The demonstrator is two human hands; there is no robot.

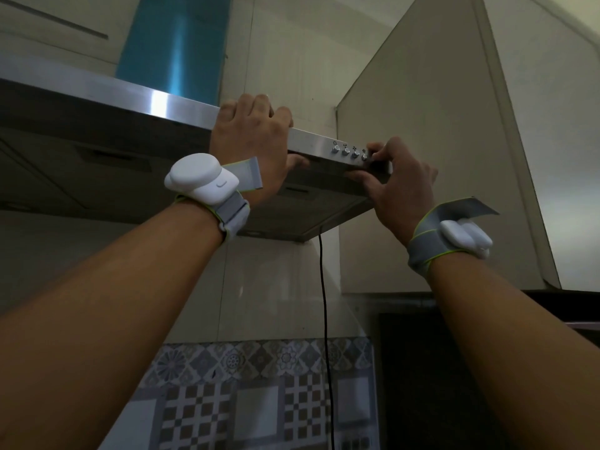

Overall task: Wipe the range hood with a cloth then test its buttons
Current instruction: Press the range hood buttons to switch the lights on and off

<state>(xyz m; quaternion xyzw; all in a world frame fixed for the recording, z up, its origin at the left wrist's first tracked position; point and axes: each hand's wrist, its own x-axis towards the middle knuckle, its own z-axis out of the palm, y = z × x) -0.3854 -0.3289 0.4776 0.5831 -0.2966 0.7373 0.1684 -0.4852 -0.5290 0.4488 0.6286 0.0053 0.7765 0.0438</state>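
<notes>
Right hand at hood buttons, "0".

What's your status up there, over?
Left hand grips stainless steel range hood at front edge. Right hand pinches its end beside round silver buttons. No cloth visible.

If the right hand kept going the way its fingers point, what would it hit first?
Most likely the rightmost visible button on the range hood: the right hand points left along its front, fingertips right beside that button. Depth is hard to judge.

range hood: silver | chimney: blue | tiles: grey-white geometric | cord: black | wristbands: grey, green-edged
</notes>
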